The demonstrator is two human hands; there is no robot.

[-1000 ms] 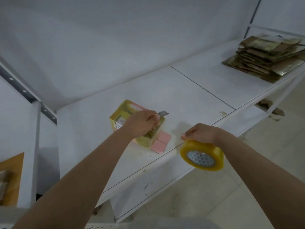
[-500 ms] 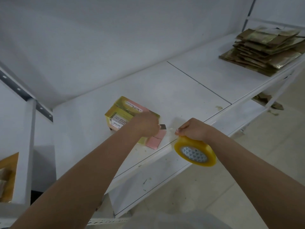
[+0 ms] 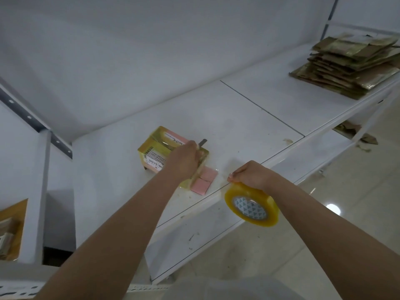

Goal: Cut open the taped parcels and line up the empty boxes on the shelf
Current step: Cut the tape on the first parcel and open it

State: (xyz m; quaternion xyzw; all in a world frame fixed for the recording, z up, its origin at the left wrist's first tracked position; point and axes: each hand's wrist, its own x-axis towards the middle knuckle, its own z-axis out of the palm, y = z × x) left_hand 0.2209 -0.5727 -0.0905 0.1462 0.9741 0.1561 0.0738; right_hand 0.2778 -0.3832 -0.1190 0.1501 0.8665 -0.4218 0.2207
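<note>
A: Gripping a knife (image 3: 203, 142) in the left hand (image 3: 184, 160), fingers curled round the handle, grey blade poking out past the knuckles toward the shelf's back wall.

B: Parcel location?

A: Sitting on the white shelf (image 3: 238, 118), left of centre, near the front edge. Taped parcel (image 3: 159, 146) wrapped in yellowish glossy tape, pink card visible on top, barcode label on the near-left face. Left hand directly over its right end, touching it.

B: Pink bits beside it?

A: Two pink flaps (image 3: 204, 180) lying flat on the shelf at the parcel's near-right corner, just beside the left wrist. Attached to the parcel or loose, cannot tell.

B: Right hand?

A: Right hand (image 3: 249, 175) at the shelf's front edge, fingers curled, holding a yellow tape roll (image 3: 252, 205). Roll hanging below the hand, off the shelf, over the floor. White-patterned core facing the camera.

B: Anything else?

A: Stack of flattened boxes (image 3: 348, 66), brownish with shiny tape, far right end of the shelf, well apart from the parcel. Scraps of cardboard (image 3: 355, 132) on the lower level beneath that stack.
</note>
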